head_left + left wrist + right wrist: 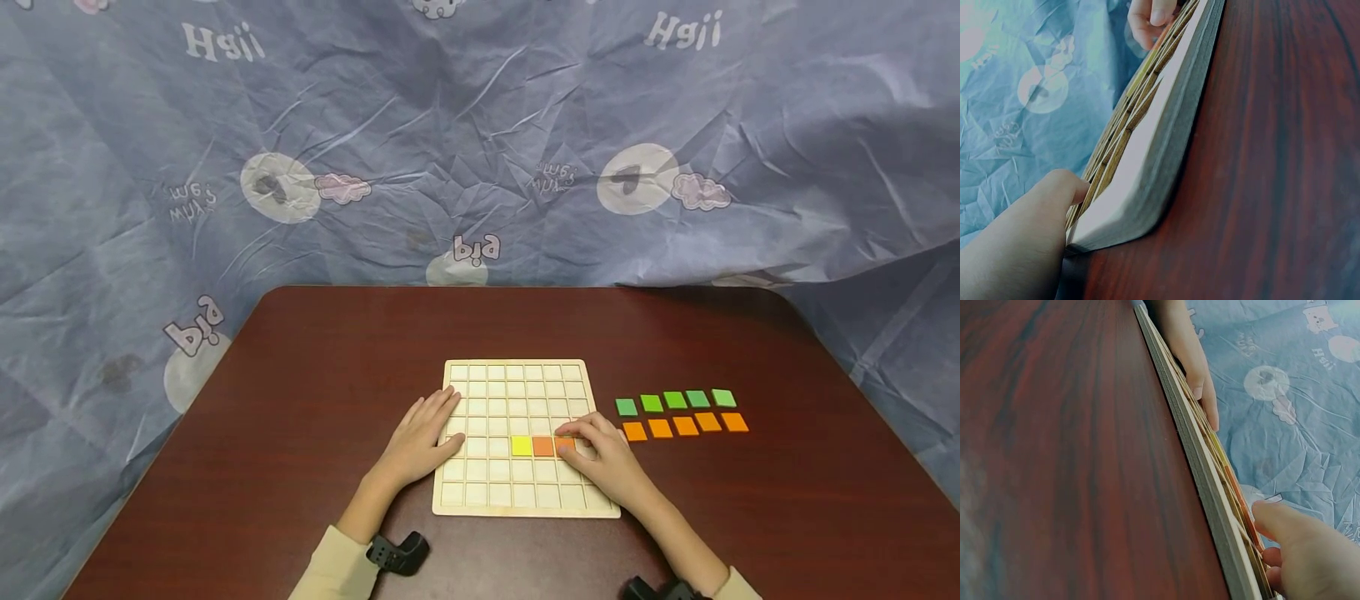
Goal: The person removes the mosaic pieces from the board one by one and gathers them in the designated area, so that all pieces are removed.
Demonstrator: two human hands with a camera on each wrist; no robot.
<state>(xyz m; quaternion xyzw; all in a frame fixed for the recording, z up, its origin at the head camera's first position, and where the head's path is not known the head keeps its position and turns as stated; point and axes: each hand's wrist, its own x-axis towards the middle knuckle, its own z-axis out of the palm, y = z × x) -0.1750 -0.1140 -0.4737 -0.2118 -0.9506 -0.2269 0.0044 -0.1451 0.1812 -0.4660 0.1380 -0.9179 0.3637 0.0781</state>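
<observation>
A pale wooden grid board (525, 512) lies on the table, with a yellow tile (521, 446) and an orange tile (542, 447) side by side in one row. Just right of these, my right hand (606, 457) has thumb and index finger on another orange tile (566, 444), pinching it at its cell. In the right wrist view the thumb (1279, 519) comes down close over the board's orange strip. My left hand (417, 442) rests with fingers extended on the board's left edge. Its thumb (1063, 187) lies over the rim in the left wrist view.
Right of the board lie two rows of loose square tiles: green ones (675, 400) behind, orange ones (685, 426) in front. The dark red-brown table (337, 358) reaches back to a blue-grey printed cloth (480, 125) hanging behind it.
</observation>
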